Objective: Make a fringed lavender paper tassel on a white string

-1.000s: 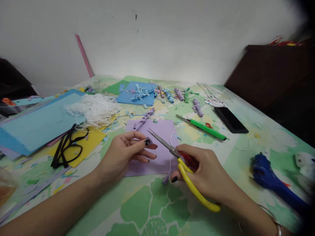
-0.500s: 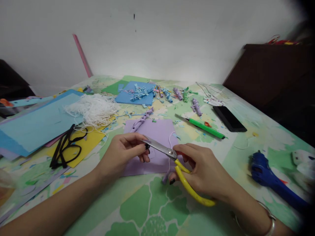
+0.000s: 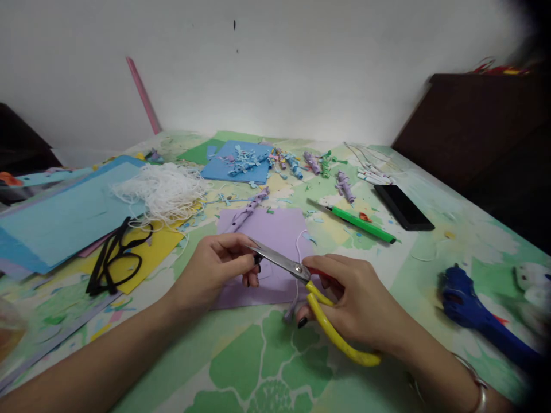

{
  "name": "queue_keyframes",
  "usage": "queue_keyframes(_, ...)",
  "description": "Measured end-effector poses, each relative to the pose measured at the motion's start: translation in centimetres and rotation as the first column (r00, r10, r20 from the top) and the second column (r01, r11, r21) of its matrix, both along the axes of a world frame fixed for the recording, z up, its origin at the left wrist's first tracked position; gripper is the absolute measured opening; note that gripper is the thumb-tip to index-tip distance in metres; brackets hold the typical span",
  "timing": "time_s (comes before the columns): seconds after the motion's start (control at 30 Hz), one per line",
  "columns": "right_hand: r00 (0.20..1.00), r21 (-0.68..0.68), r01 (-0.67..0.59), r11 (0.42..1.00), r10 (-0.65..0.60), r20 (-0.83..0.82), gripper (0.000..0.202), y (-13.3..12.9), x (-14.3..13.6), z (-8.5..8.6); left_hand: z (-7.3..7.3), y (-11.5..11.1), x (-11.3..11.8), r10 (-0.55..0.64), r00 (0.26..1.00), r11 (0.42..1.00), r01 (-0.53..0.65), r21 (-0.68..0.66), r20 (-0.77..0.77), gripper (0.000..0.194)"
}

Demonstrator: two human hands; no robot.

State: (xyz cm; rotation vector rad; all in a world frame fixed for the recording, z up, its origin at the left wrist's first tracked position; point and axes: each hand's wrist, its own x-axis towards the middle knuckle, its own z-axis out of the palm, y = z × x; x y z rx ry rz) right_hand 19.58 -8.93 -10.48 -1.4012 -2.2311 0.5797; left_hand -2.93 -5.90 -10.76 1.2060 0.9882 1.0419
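My right hand (image 3: 350, 304) grips a pair of scissors (image 3: 282, 261) by the yellow handles, blades pointing left. The blade tips reach the fingers of my left hand (image 3: 224, 261), which are pinched together. Whatever lies between those fingers is too small or hidden to make out. Below both hands lies a purple foam sheet (image 3: 275, 223). A white string with a small purple tassel (image 3: 291, 311) at its end hangs behind the scissors, near my right thumb. A rolled purple foam piece (image 3: 250, 210) lies across the sheet's far left corner.
A white yarn heap (image 3: 163, 189), black glasses (image 3: 120, 261) and blue sheets (image 3: 77, 218) lie left. A green utility knife (image 3: 364, 225), black phone (image 3: 403, 206) and blue glue gun (image 3: 469, 307) lie right. Several foam rolls (image 3: 345, 186) and scraps are at the back.
The scissors' handles and my right hand have shifted very slightly right and down. The view has moved a little; my left hand keeps its pinch.
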Motion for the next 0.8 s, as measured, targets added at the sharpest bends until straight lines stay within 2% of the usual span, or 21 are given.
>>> queue_keyframes(0.8,0.999,-0.017,-0.023,1.000,0.023,-0.022,0.028,0.10,-0.04,0.06,-0.20,0.20,-0.16,-0.025,0.999,0.999,0.026,-0.022,0.030,0.010)
